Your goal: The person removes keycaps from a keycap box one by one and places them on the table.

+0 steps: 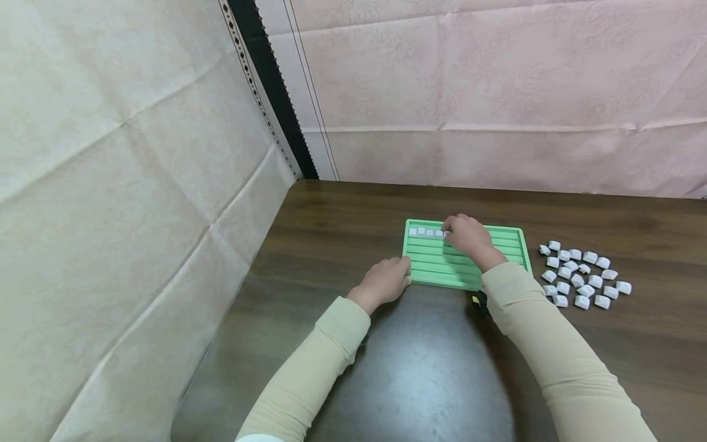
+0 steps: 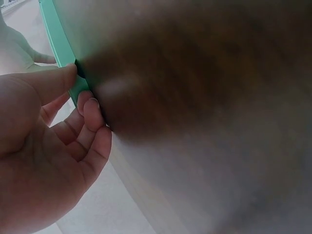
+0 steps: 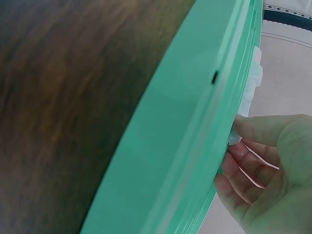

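A green ridged tray (image 1: 442, 261) lies on the table, with a short row of small white keycaps (image 1: 421, 231) along its far left ridge. My left hand (image 1: 383, 279) grips the tray's near left corner; in the left wrist view, the thumb (image 2: 61, 80) and curled fingers (image 2: 92, 114) meet at the green edge. Over the far part of the tray, my right hand (image 1: 469, 238) pinches a white keycap (image 3: 234, 138) at the end of the row. In the right wrist view its thumb (image 3: 258, 127) and fingertips are right at the ridge, partly covering that keycap.
Several loose white keycaps (image 1: 584, 279) lie scattered to the right of the tray on the brown wooden table (image 1: 331, 215). A small black object (image 1: 480, 302) shows beside the right sleeve at the tray's near edge. Pale cloth (image 1: 497, 92) hangs behind and at left.
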Motion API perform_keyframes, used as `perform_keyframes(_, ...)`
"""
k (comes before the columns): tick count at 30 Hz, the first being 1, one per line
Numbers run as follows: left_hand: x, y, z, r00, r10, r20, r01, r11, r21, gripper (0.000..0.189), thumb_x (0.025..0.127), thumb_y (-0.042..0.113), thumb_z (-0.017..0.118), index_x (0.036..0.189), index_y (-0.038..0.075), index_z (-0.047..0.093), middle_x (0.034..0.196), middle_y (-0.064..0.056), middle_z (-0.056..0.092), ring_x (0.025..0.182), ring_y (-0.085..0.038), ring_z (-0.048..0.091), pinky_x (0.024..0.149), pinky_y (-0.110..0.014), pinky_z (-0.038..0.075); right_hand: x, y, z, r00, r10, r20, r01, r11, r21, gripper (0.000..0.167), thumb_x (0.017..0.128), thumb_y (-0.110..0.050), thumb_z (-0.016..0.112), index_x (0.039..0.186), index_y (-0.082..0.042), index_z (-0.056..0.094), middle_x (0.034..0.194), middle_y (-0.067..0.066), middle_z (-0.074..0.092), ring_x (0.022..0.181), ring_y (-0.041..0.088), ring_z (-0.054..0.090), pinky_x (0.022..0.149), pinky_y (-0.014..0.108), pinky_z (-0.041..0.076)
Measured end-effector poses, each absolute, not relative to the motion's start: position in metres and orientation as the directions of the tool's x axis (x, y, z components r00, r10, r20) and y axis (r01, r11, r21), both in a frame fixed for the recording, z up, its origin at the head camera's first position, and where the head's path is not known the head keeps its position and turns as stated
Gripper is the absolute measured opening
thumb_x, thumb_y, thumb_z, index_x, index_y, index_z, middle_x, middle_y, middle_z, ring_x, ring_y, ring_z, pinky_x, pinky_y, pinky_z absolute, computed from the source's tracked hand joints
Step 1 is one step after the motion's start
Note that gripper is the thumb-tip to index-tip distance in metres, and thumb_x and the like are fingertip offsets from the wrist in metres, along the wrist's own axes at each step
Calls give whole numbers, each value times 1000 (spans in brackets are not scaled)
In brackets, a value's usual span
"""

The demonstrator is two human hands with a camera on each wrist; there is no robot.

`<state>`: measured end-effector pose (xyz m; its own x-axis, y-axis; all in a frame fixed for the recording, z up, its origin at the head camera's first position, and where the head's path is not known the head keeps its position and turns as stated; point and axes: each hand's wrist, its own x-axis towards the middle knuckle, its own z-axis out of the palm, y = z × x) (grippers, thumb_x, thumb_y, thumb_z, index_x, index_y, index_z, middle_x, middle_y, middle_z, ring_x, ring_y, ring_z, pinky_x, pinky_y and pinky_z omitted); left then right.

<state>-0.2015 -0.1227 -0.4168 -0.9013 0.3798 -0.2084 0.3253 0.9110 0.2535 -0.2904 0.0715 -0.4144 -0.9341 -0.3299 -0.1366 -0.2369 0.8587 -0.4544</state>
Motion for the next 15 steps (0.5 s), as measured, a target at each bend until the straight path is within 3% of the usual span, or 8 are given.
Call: perform_keyframes(15,-201,-123,-417,-901,378,-213,321,911,258,15,95,25,50,103,14,48,91,0,55,78,-12,50,67,-23,42,-285,96,-404,-957,-279,-83,-206,849,-487,30,92,-14,47,117,0,56,117,22,52,105,37,51,80,50,43)
